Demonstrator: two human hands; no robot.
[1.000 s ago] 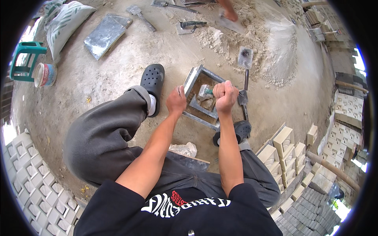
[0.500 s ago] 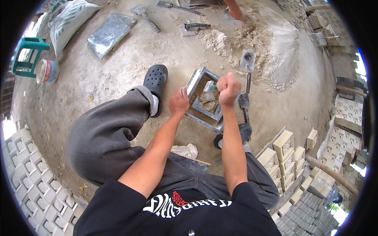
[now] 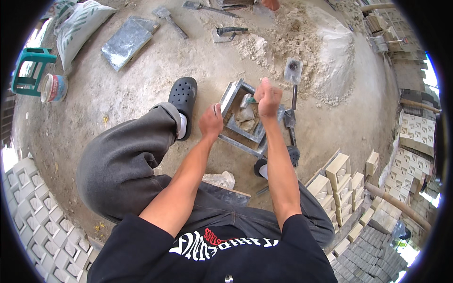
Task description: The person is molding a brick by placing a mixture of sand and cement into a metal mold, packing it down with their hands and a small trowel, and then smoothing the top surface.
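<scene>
A rectangular grey metal mould frame (image 3: 236, 140) lies on the ground in front of me. My left hand (image 3: 211, 120) is closed at its left side, thumb up along the rim. In my right hand (image 3: 268, 97), a fist over the frame's right side, is a green-handled tool (image 3: 250, 100) that looks like a brush; its pale head is inside the frame. Pale lumpy material (image 3: 246, 118) shows in the opening below that head. My right fist hides most of the handle.
A flat trowel-like tool (image 3: 293, 70) and another (image 3: 289, 119) lie right of the mould. Beyond are a sandy powder heap (image 3: 337, 61) and a co-worker's hand (image 3: 270, 4). Patterned blocks (image 3: 339, 170) stand at right. A metal plate (image 3: 128, 43), bucket (image 3: 54, 88) and green stool (image 3: 33, 70) sit left.
My right hand has shifted slightly left and up with the green-handled tool. The left hand stays at the mould's side. The co-worker's arm has drawn back toward the top edge.
</scene>
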